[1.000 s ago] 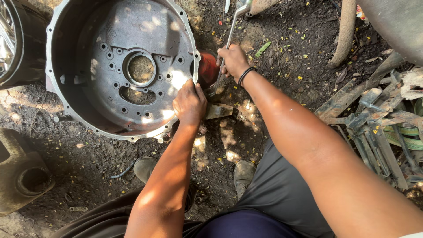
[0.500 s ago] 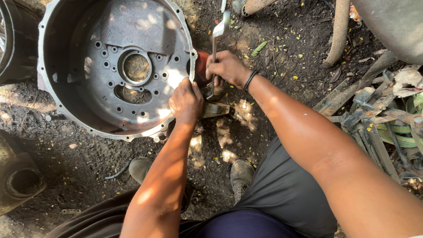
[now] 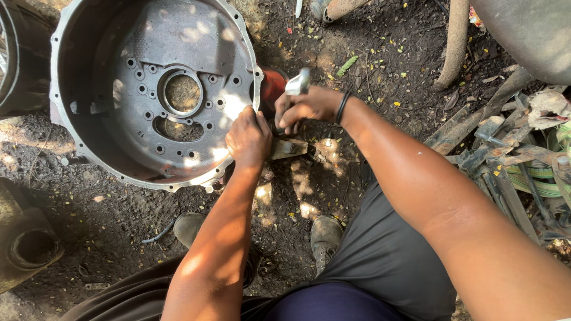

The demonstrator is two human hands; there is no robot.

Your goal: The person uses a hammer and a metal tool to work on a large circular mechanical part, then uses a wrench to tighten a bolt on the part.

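A person crouches on bare soil beside a large grey bell-shaped metal housing [image 3: 156,89], both hands working at its right rim. The left hand [image 3: 248,138] is clenched around a short metal tool [image 3: 289,148] whose end juts just right of the fist. The right hand [image 3: 304,107], directly above it, is wrapped around a shiny metal tool [image 3: 297,82] whose head rises over the knuckles. With the 2 fists nearly touching, a slip of either tool would likely bruise knuckles or chip the rim.
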